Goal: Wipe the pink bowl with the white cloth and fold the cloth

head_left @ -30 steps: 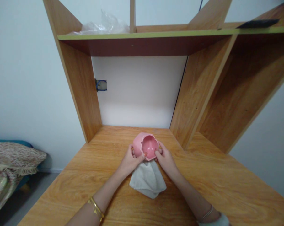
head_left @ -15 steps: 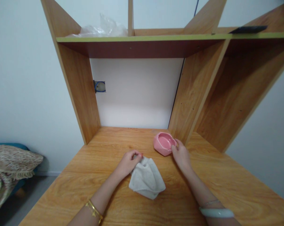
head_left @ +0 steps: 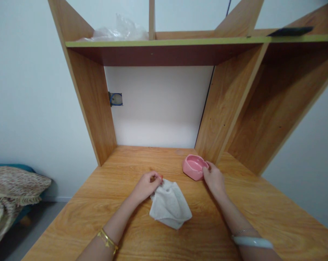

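Observation:
A pink, many-sided ashtray (head_left: 194, 172) rests at the back right of the wooden desk top, near the upright panel. My right hand (head_left: 214, 177) pinches its right rim, thumb on the inner side and fingers outside. In front of it lies a crumpled pale grey cloth (head_left: 170, 206), in the middle of the desk. My left hand (head_left: 148, 186) is closed at the cloth's upper left corner, thumb and fingertips together on its edge. The fingers under the left hand are partly hidden.
Wooden side panels (head_left: 89, 108) and a shelf with a green edge (head_left: 180, 42) frame the desk. Clear plastic (head_left: 120, 30) and a dark flat object (head_left: 291, 31) lie on the shelf. An open wall socket box (head_left: 116, 99) shows at left. A patterned cloth (head_left: 14, 185) covers something beyond the desk.
The ashtray has shifted a little to the right, held by my right hand. My left hand has moved slightly left, while the cloth has stayed nearly in place.

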`<action>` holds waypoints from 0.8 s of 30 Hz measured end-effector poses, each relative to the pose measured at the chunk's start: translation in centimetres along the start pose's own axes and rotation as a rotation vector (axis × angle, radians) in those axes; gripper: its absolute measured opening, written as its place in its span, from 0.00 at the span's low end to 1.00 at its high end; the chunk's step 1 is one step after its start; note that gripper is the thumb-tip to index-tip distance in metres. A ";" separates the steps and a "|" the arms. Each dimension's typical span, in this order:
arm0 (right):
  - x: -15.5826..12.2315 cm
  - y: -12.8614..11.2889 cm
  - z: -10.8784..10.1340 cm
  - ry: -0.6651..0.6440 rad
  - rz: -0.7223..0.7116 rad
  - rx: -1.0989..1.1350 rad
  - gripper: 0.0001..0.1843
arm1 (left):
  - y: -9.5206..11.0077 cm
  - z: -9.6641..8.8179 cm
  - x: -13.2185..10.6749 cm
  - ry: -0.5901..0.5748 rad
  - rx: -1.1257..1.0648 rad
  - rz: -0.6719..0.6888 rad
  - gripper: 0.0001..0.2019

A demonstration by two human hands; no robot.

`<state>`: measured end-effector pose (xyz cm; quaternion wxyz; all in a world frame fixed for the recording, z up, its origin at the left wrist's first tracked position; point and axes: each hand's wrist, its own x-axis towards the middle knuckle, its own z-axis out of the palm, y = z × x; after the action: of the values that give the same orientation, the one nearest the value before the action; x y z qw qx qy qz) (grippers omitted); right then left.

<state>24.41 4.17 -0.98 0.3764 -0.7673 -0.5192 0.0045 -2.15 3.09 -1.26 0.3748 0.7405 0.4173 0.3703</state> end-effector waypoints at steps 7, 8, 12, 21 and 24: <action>-0.1 -0.3 -0.4 0.003 0.057 0.025 0.24 | 1.4 -2.3 -0.8 -0.167 0.040 0.028 0.11; -0.2 -0.5 -0.5 0.013 0.066 0.035 0.25 | 1.5 -2.6 -0.8 -0.191 0.039 0.034 0.10; -0.5 -1.9 -1.0 -0.020 -0.010 0.135 0.24 | 1.5 -3.2 -1.0 -0.298 0.013 0.027 0.08; -4.0 -6.6 0.4 -0.594 -0.566 0.437 0.21 | 0.7 -2.4 -1.1 -0.417 -0.210 -0.063 0.09; -5.3 -6.5 0.5 -0.703 -0.648 0.486 0.25 | 0.9 -2.1 -0.9 -0.378 -0.235 -0.060 0.06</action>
<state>16.64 1.35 0.42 0.3288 -0.4107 -0.8081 0.2650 -3.99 2.43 0.21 0.5410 0.7352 0.3152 0.2598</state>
